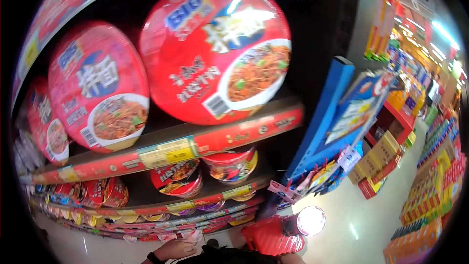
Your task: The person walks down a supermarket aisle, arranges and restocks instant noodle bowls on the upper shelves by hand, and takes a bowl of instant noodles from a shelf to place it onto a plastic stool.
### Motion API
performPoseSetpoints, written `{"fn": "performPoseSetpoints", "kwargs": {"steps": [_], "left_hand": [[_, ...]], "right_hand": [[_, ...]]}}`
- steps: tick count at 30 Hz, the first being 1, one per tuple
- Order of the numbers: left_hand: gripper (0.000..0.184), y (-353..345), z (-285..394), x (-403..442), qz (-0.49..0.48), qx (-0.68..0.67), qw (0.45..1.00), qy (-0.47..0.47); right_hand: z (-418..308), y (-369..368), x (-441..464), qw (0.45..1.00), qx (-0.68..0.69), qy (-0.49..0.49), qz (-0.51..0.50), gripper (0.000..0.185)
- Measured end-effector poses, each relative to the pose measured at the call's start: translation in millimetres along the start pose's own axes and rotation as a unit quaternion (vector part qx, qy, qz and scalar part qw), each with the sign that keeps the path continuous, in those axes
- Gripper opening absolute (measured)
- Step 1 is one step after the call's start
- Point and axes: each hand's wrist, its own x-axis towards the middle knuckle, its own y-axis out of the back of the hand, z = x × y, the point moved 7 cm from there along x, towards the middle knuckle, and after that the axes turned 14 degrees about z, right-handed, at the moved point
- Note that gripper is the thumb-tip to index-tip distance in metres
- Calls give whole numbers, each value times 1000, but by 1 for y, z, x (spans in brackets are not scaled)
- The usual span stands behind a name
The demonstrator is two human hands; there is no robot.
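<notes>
My left hand (177, 249), with a dark band at the wrist, is at the bottom edge, in front of the lowest shelves. Its fingers look curled together, and what they hold, if anything, is hidden. Only the top of my right hand (292, 258) shows at the bottom edge, its fingers bent, beside a red ribbed basket or case (268, 234). Whether it grips a handle is hidden. A dark cylinder (293, 225) with a glaring white round top stands at the red thing's right side. Large red noodle bowls (195, 68) stand tilted on the upper shelf, faces outward.
Price strips (234, 139) edge the shelves, with smaller noodle bowls (229, 165) below. A blue rack (320, 122) with hanging packets juts out at the shelf's right end. Cartons (378, 159) and stacked boxes (430, 190) line the aisle floor (342, 220). A distant person (434, 88) stands there.
</notes>
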Motion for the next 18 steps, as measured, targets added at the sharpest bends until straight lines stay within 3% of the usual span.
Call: {"fn": "performPoseSetpoints", "kwargs": {"steps": [2,3,6,7,9,13,16,18], "left_hand": [[23,-15,-18,-12,7,32,999,17],[20,-44,-54,-18,32,43,999,0],[23,-111,-124,-44,117,-1,992,-49],[30,-118,-130,-58,111,-34,993,-11],[32,-167,-184,-73,101,-57,991,64],[31,-179,-195,-79,120,-29,987,104],[30,-176,-191,-71,137,-14,985,109],[29,-171,-188,-65,146,-4,983,107]], "right_hand": [[-6,15,14,997,74,3,-24,15],[-5,20,16,988,121,-6,-97,17],[9,-16,20,974,85,31,-206,22],[6,-8,22,970,93,31,-221,26],[8,-12,26,970,124,35,-207,27],[37,-65,12,960,222,54,-160,30],[76,-136,-14,922,361,109,-90,38],[91,-178,-17,892,409,22,-193,42]]}}
